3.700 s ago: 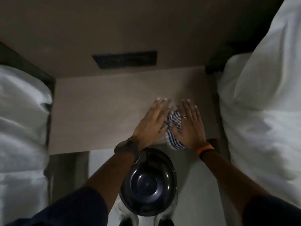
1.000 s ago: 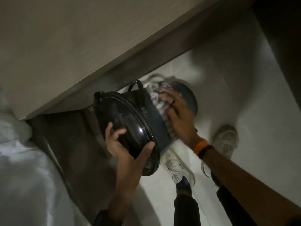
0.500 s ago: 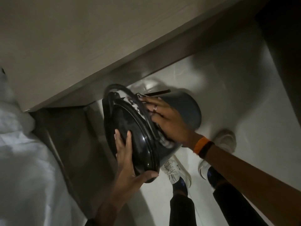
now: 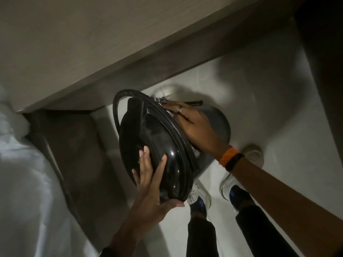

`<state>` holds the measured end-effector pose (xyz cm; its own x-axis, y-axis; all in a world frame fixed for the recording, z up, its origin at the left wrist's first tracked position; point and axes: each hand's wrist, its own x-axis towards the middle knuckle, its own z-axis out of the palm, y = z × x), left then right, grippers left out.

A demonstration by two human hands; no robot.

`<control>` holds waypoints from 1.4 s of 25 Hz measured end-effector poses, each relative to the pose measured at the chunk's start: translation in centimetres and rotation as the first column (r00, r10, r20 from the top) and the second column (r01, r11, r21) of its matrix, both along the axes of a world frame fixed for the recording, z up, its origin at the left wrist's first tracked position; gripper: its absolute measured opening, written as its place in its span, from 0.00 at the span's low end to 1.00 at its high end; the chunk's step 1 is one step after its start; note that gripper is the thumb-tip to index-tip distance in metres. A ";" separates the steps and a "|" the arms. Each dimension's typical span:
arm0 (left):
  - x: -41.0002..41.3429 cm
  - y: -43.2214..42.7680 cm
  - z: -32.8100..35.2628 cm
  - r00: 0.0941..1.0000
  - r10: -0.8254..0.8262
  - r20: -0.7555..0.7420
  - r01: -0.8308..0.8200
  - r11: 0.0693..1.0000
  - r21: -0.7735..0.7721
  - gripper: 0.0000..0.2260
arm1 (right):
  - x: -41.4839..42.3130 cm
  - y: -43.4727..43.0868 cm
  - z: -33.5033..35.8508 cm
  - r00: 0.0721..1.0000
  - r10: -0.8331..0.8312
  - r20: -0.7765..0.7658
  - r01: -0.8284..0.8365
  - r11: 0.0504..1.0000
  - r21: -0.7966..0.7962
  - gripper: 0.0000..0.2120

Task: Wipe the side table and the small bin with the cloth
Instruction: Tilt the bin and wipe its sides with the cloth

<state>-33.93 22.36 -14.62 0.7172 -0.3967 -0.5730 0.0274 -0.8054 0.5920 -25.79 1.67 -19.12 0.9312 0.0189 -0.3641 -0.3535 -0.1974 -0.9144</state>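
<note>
Bin held tipped in both my hands, below the side table's front edge.

My left hand (image 4: 150,184) cups the black lid of the small bin (image 4: 159,145), fingers spread. My right hand (image 4: 194,127) presses the cloth (image 4: 197,152), barely showing, against the bin's side. Beyond is the side table (image 4: 78,45).

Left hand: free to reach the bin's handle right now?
Probably not. The left hand is spread under the lid, propping up the tilted bin, while the handle arches at the far, upper end. Letting go would likely drop the bin.
</note>
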 end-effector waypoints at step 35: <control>9.7 -4.2 0.4 0.886 0.463 0.028 -0.463 0.882 0.086 0.65 | -0.9 1.0 -4.1 0.944 -0.302 0.130 0.317 0.942 -0.112 0.17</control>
<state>-24.27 18.19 -14.24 0.8107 0.0330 -0.5845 0.4063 -0.7505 0.5212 -26.70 2.69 -23.25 0.9175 -0.3170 -0.2402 -0.3157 -0.2133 -0.9246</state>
